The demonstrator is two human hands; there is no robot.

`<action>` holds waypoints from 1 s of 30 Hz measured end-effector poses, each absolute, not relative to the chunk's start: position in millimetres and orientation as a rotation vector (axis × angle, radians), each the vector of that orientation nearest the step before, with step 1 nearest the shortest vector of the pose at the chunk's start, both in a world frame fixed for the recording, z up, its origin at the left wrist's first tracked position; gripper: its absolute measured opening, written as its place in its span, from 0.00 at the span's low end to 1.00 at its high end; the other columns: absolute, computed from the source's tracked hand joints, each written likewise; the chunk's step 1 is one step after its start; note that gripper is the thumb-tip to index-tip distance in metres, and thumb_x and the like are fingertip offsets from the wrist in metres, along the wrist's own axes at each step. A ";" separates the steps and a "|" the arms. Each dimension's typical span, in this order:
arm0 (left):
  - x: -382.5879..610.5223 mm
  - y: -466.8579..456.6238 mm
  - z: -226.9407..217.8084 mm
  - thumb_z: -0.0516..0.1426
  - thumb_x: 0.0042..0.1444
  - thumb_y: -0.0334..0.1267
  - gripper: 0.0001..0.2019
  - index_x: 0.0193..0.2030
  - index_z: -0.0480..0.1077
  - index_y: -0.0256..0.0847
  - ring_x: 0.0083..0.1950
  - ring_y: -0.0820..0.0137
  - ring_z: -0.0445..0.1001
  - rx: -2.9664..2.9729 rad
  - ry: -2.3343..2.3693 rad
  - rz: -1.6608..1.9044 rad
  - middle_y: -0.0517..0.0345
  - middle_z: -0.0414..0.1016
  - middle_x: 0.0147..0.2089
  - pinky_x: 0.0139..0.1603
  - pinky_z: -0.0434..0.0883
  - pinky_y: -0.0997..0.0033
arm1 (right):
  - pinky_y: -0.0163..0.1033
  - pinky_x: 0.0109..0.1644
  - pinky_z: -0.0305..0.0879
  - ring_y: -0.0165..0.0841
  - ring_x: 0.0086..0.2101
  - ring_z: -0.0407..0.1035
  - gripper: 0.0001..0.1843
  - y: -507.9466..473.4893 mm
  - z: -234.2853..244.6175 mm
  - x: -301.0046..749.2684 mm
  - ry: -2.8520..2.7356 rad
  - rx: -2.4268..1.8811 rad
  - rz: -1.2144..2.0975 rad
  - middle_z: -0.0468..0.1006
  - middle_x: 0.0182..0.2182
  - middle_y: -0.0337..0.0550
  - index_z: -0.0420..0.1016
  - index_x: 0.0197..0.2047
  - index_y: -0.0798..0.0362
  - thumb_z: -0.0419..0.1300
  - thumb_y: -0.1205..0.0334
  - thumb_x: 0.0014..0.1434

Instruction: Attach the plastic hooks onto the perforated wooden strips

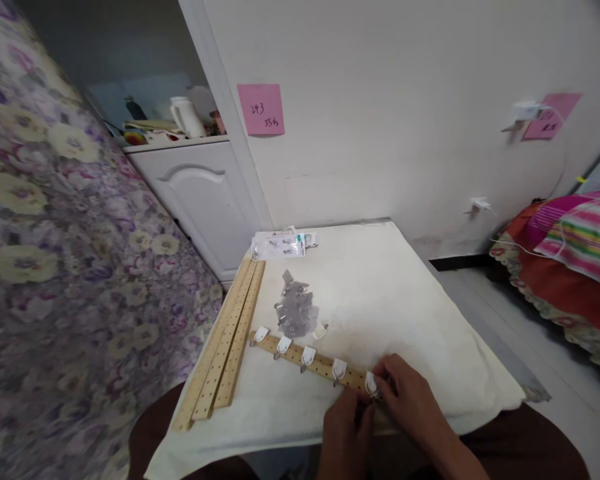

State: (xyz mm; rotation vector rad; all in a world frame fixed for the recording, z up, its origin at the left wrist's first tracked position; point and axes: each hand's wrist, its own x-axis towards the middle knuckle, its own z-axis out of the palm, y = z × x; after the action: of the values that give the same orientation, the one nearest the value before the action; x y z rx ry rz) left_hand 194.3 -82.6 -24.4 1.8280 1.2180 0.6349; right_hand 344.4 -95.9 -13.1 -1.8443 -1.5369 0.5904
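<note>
Across the front of the table lies a perforated wooden strip point(295, 353), slanting down to the right. Several small white pieces with metal hooks, such as this white hook point(307, 357), are spaced along it. At its right end, the last white hook point(371, 383) is between my hands. My right hand point(410, 393) has its thumb and fingers closed at that hook's side. Just below, my left hand point(347, 423) is pinched at the strip's lower edge, its fingertips partly hidden, so what it grips is unclear. A loose pale piece point(321, 331) rests above the strip.
A pile of small grey translucent packets point(296, 310) lies mid-table. More perforated wooden strips point(227, 340) lie along the left edge. At the back is a clear package point(279, 245) on the white cloth point(380, 287). A floral curtain point(80, 267) hangs on the left.
</note>
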 end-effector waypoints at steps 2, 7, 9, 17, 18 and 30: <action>194.3 -82.9 -24.9 0.52 0.55 0.31 0.06 0.34 0.71 0.40 0.32 0.71 0.70 1.829 1.215 0.636 0.59 0.75 0.31 0.33 0.63 0.75 | 0.37 0.35 0.60 0.33 0.31 0.66 0.05 -96.2 -12.6 344.3 -1.539 -1.856 0.586 0.71 0.30 0.38 0.66 0.32 0.50 0.51 0.63 0.57; 194.6 -83.0 -24.8 0.52 0.54 0.30 0.06 0.34 0.71 0.40 0.33 0.70 0.70 1.841 1.226 0.604 0.58 0.75 0.31 0.34 0.63 0.74 | 0.37 0.36 0.60 0.33 0.31 0.67 0.05 -96.7 -13.3 344.4 -1.553 -1.858 0.579 0.71 0.31 0.39 0.66 0.32 0.50 0.50 0.63 0.58; 194.6 -83.0 -24.7 0.52 0.54 0.30 0.07 0.34 0.71 0.39 0.33 0.70 0.70 1.840 1.224 0.601 0.58 0.75 0.31 0.34 0.63 0.74 | 0.37 0.36 0.60 0.33 0.31 0.67 0.05 -97.0 -13.4 344.5 -1.552 -1.860 0.584 0.71 0.31 0.39 0.67 0.33 0.50 0.51 0.62 0.58; 193.3 -83.3 -28.1 0.52 0.55 0.32 0.06 0.35 0.71 0.39 0.34 0.70 0.71 1.836 1.205 0.609 0.57 0.75 0.32 0.35 0.63 0.74 | 0.37 0.36 0.60 0.33 0.31 0.67 0.06 -97.8 -10.5 344.1 -1.556 -1.860 0.594 0.71 0.30 0.39 0.66 0.32 0.50 0.51 0.62 0.58; 193.3 -83.4 -28.1 0.52 0.55 0.32 0.06 0.35 0.71 0.39 0.34 0.69 0.71 1.842 1.205 0.606 0.57 0.75 0.33 0.35 0.64 0.73 | 0.37 0.36 0.60 0.33 0.31 0.67 0.05 -97.9 -10.0 343.9 -1.555 -1.865 0.598 0.71 0.30 0.39 0.66 0.32 0.50 0.51 0.61 0.58; 193.1 -83.9 -25.6 0.52 0.55 0.32 0.06 0.34 0.70 0.40 0.34 0.70 0.71 1.845 1.209 0.602 0.58 0.75 0.32 0.36 0.63 0.73 | 0.36 0.34 0.58 0.32 0.30 0.67 0.04 -95.0 -10.1 345.1 -1.469 -1.981 0.692 0.73 0.27 0.36 0.67 0.31 0.49 0.56 0.58 0.53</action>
State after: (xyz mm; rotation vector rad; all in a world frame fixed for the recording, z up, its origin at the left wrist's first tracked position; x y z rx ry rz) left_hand 193.1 -83.9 -25.6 1.8446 1.2089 0.6022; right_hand 345.1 -95.0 -10.1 -1.9808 -1.4689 0.6921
